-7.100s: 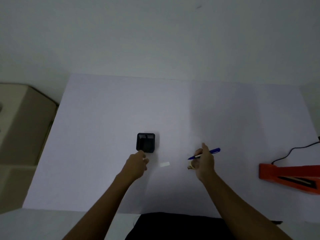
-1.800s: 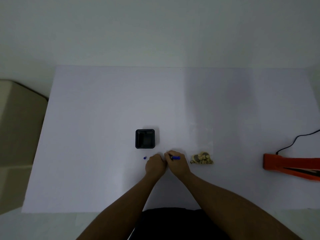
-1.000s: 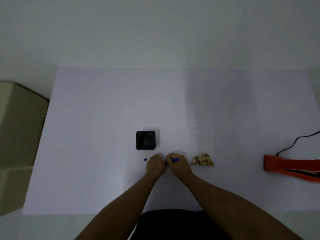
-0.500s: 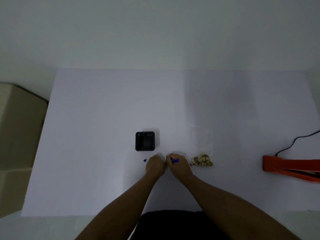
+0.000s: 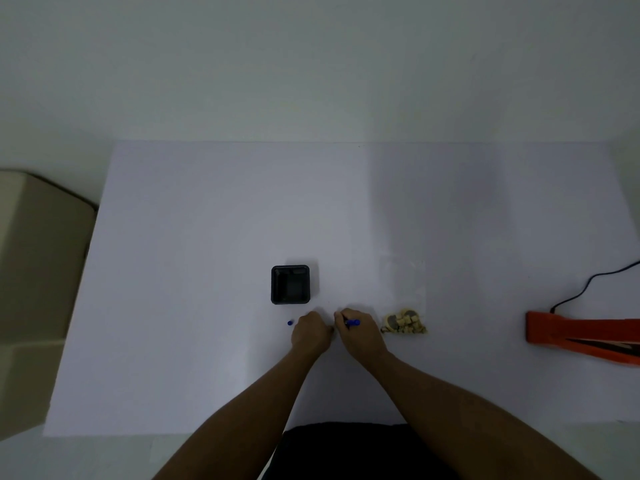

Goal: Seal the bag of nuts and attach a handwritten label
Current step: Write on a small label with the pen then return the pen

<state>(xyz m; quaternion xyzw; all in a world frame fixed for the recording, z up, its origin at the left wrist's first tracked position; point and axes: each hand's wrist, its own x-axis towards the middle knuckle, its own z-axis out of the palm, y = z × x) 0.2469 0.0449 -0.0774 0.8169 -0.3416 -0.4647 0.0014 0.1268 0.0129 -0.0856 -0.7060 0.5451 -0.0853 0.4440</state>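
Observation:
A clear bag of nuts (image 5: 403,306) lies flat on the white table (image 5: 207,220), with the nuts bunched at its near end. My right hand (image 5: 360,332) is just left of the bag and grips a blue pen (image 5: 352,322), tip pointing left and down. My left hand (image 5: 310,332) rests fisted on the table, touching the right hand; the small white label is hidden between and under the hands. The blue pen cap (image 5: 290,323) lies on the table left of my left hand.
A black square tray (image 5: 290,285) stands just beyond my left hand. An orange heat sealer (image 5: 581,336) with a black cord (image 5: 588,282) sits at the right edge. A beige box (image 5: 38,271) stands off the table's left side.
Seven seconds ago the hands were apart with the label lying between them. Since then they have met over the label, and over the last second they hardly move.

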